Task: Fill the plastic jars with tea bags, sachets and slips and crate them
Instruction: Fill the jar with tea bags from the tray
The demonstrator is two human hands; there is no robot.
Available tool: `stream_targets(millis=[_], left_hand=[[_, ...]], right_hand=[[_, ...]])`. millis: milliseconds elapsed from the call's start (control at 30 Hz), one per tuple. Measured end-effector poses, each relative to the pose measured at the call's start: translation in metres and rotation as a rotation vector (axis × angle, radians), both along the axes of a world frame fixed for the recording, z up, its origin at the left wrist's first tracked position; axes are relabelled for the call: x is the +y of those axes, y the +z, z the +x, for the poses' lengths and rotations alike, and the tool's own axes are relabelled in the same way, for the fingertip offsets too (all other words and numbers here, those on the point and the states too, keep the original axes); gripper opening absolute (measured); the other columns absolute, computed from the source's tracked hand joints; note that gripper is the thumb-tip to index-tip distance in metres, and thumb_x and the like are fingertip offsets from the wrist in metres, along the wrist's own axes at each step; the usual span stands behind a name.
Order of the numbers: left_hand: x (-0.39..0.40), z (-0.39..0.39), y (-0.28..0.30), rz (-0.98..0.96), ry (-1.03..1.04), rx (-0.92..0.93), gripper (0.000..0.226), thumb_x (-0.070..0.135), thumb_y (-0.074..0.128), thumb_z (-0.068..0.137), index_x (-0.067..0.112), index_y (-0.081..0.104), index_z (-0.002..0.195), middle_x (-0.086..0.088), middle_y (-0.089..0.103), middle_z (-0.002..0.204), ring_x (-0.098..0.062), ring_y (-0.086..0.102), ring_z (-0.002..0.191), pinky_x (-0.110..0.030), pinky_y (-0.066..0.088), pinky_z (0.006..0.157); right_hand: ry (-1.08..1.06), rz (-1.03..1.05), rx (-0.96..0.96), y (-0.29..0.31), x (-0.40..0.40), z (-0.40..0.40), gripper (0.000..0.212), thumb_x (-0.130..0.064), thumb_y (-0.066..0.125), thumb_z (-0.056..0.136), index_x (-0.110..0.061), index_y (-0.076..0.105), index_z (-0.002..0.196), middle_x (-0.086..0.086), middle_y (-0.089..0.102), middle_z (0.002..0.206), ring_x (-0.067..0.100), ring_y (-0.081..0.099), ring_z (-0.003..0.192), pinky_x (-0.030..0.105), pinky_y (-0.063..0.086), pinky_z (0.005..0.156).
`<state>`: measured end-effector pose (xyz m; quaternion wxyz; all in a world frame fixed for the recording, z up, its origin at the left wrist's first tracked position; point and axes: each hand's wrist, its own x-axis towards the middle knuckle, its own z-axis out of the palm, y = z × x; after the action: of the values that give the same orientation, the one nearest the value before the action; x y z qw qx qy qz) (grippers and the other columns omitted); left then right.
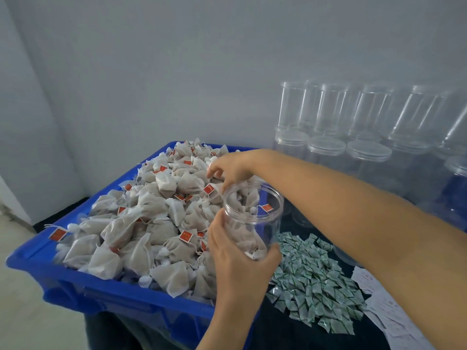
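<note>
My left hand [235, 253] grips a clear plastic jar [255, 218], tilted with its open mouth toward the far side, at the right edge of a blue crate [75, 286]. Several tea bags lie inside the jar. The crate is heaped with white mesh tea bags [141, 223] with red tags. My right hand [231, 169] reaches over the jar's mouth to the heap, its fingers curled down among the bags; whether it holds one I cannot tell. A pile of green and white sachets [316, 286] lies on the dark table to the right. White paper slips [386, 314] lie beyond them.
Rows of empty clear jars [353, 127], stacked two high with lids, stand at the back right against a grey wall. More clear jars [454, 188] stand at the far right. The table has a dark cloth [278, 332].
</note>
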<state>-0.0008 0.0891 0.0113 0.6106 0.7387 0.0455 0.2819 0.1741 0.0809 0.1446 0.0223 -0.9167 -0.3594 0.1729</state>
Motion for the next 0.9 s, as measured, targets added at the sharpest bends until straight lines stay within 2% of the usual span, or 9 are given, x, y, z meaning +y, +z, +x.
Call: stream_targets(millis=[167,267,333,433,533,633,700,800,900], left_hand=[[0.0,0.0,0.003,-0.008,0.009,0.018,0.103,0.035,0.081,0.057,0.047,0.017,0.136,0.015,0.03,0.133,0.001,0.031,0.12,-0.033,0.034,0.108],[0.0,0.0,0.002,-0.007,0.008,0.022,0.102,0.036,0.08,0.058,0.049,0.015,0.135,0.016,0.029,0.133,0.001,0.031,0.121,-0.03,0.033,0.107],[0.0,0.0,0.002,-0.015,0.008,0.025,0.102,0.038,0.079,0.057,0.049,0.015,0.135,0.019,0.028,0.133,0.0,0.03,0.123,-0.029,0.032,0.107],[-0.001,0.0,0.002,0.001,0.015,0.031,0.103,0.036,0.08,0.059,0.044,0.015,0.138,0.019,0.028,0.132,-0.002,0.028,0.126,-0.032,0.03,0.111],[-0.001,-0.001,0.003,0.035,0.03,0.033,0.102,0.035,0.08,0.059,0.043,0.017,0.138,0.016,0.029,0.134,-0.003,0.028,0.126,-0.035,0.032,0.111],[-0.001,-0.001,0.004,0.083,0.031,0.032,0.101,0.037,0.079,0.058,0.047,0.015,0.136,0.017,0.027,0.136,-0.004,0.026,0.129,-0.037,0.03,0.112],[-0.002,-0.002,0.005,0.105,0.02,0.028,0.1,0.038,0.079,0.058,0.052,0.014,0.132,0.018,0.026,0.136,-0.005,0.025,0.13,-0.037,0.03,0.112],[-0.002,-0.004,0.005,0.131,-0.009,0.022,0.098,0.04,0.079,0.058,0.056,0.014,0.129,0.021,0.025,0.135,-0.006,0.025,0.13,-0.039,0.031,0.112],[-0.001,-0.004,0.005,0.116,-0.033,0.024,0.099,0.038,0.081,0.06,0.053,0.015,0.131,0.023,0.026,0.134,-0.005,0.027,0.129,-0.038,0.032,0.111]], right_hand=[[0.13,-0.21,0.058,-0.009,0.002,0.008,0.083,-0.019,0.076,0.087,-0.031,0.03,0.156,-0.001,0.028,0.163,0.024,0.026,0.15,0.045,0.035,0.117],[0.143,-0.233,0.039,-0.015,0.006,0.007,0.086,-0.019,0.077,0.086,-0.027,0.029,0.157,0.001,0.029,0.163,0.025,0.028,0.148,0.042,0.037,0.111],[0.119,-0.191,0.023,-0.019,0.009,0.006,0.079,-0.016,0.077,0.086,-0.023,0.036,0.153,0.003,0.04,0.156,0.025,0.042,0.139,0.039,0.043,0.106],[0.07,-0.096,-0.02,-0.023,0.007,0.007,0.063,-0.017,0.078,0.085,-0.016,0.053,0.143,0.005,0.061,0.132,0.021,0.061,0.112,0.038,0.055,0.096],[0.038,-0.078,-0.055,-0.023,0.002,0.007,0.051,-0.018,0.08,0.084,-0.009,0.062,0.13,0.005,0.066,0.113,0.022,0.065,0.099,0.033,0.058,0.083],[0.01,-0.051,-0.091,-0.024,-0.004,0.008,0.017,-0.017,0.077,0.086,-0.015,0.065,0.097,0.001,0.063,0.09,0.018,0.061,0.084,0.024,0.051,0.068],[-0.013,-0.034,-0.107,-0.023,-0.008,0.007,0.016,-0.018,0.076,0.087,-0.016,0.061,0.088,0.004,0.062,0.088,0.017,0.057,0.079,0.026,0.049,0.07],[-0.061,0.056,-0.102,-0.018,-0.014,0.004,0.023,-0.023,0.076,0.088,-0.017,0.056,0.078,0.007,0.062,0.089,0.013,0.052,0.072,0.02,0.04,0.06],[-0.111,0.158,-0.106,-0.009,-0.023,-0.002,0.028,-0.031,0.078,0.086,-0.019,0.055,0.075,-0.002,0.057,0.079,0.01,0.048,0.067,0.022,0.034,0.055]])
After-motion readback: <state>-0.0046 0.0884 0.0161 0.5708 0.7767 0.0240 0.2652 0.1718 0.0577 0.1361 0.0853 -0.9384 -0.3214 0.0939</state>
